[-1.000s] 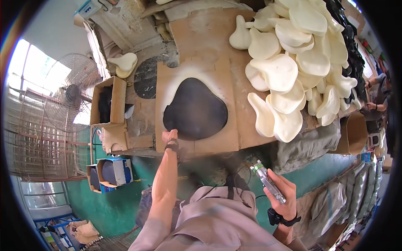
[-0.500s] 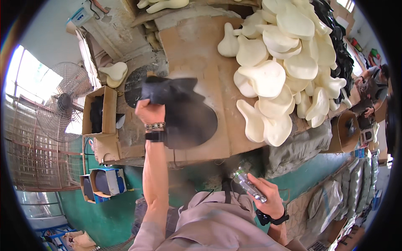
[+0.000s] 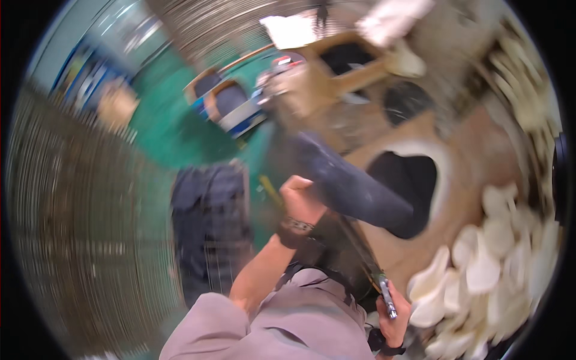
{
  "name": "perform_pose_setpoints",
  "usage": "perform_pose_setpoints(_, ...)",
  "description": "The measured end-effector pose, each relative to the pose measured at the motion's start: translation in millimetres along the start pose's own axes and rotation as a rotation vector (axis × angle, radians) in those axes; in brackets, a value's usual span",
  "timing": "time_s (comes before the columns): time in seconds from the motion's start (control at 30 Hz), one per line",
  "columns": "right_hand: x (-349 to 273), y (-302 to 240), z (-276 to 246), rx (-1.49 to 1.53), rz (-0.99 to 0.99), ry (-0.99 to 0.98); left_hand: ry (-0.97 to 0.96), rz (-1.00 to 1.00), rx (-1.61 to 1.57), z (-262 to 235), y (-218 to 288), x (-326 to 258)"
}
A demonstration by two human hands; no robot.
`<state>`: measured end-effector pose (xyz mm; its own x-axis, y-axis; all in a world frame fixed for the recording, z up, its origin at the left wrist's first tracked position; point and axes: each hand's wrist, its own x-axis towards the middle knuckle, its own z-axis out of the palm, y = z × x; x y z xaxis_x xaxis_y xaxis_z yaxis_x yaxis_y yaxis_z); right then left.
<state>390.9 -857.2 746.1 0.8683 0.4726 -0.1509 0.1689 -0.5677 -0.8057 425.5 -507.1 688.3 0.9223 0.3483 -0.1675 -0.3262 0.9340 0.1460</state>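
My left hand (image 3: 303, 201) is closed on the near end of a dark, floppy sheet piece (image 3: 360, 186), blurred by motion, which stretches out over the table edge. Beyond it, a black patch (image 3: 414, 174) lies on the cardboard-covered table (image 3: 384, 246); I cannot tell whether it is a separate piece. Low at the right, close to my body, my right hand (image 3: 395, 315) is wrapped round a slim silver metal tool (image 3: 387, 294) with a green band, whose kind I cannot make out. Pale saddle-shaped foam pads (image 3: 483, 261) are heaped to the right of the table.
An open cardboard box (image 3: 345, 60) with black contents stands at the table's far left end. Smaller blue-and-white boxes (image 3: 234, 114) sit lower, over the green floor (image 3: 174, 129). Left of me is a stack of dark pieces (image 3: 210, 222) beside blurred wire racking (image 3: 90, 240).
My view has swung left, bringing the dark stack into sight. The sheet piece in my left hand has come off the table toward the near edge. My right hand still holds the metal tool.
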Motion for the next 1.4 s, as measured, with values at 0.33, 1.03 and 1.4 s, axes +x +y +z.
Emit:
perform_pose_setpoints(0.33, 33.7, -31.5, 91.1, -0.148, -0.116, -0.634, 0.497, 0.828, -0.376, -214.9, 87.3, -248.9)
perform_pose_setpoints(1.03, 33.8, -131.7, 339.7, -0.497, -0.213, -1.134, 1.037, 1.919, -0.75, -454.5, 179.5, -620.6)
perform_pose_setpoints(1.4, 48.3, -48.0, 437.4, -0.905, -0.473, -1.408, 1.888, 2.049, -0.872, -664.7, 56.8, -625.9)
